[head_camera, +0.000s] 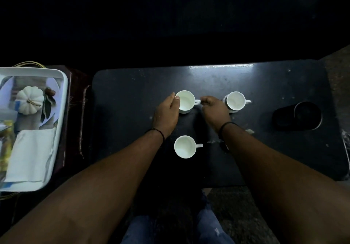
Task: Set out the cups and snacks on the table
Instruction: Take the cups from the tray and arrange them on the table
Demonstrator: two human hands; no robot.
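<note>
Knees: blue denim (206,226) right at the bottom edge, nearest to us, and that's the person standing or sitting tight against the table.
Forearms: two bare arms stretch forward over the dark top, each with a thin dark band at the wrist.
Table: black, glossy, rounded corners (121,96), scuffed with pale specks and catching a streak of light along the far edge.
Near cup: smooth white round cup (184,146), upright and empty, handle pointing right, sitting alone between the two wrists.
Middle cup: same white glazed shape (186,100), upright, handle out to the right, and here's where both hands meet!
Left hand: palm side on (167,112), fingers curved against the cup's left wall, thumb on the rim; a loose cradling grip.
Right hand: knuckles up (213,109), fingertips pinched closed on the middle cup's handle.
Far-right cup: third white cup (235,101), upright, just beyond the right hand, handle to the right.
Dark container: round, black, shiny rimmed (306,115), well off to the right.
Tray: white plastic with rounded corners (63,99) on a side stand at left, carrying a ribbed white pumpkin ornament (30,99), a folded white napkin (31,154) and yellow packets (5,145) at its edge.
</note>
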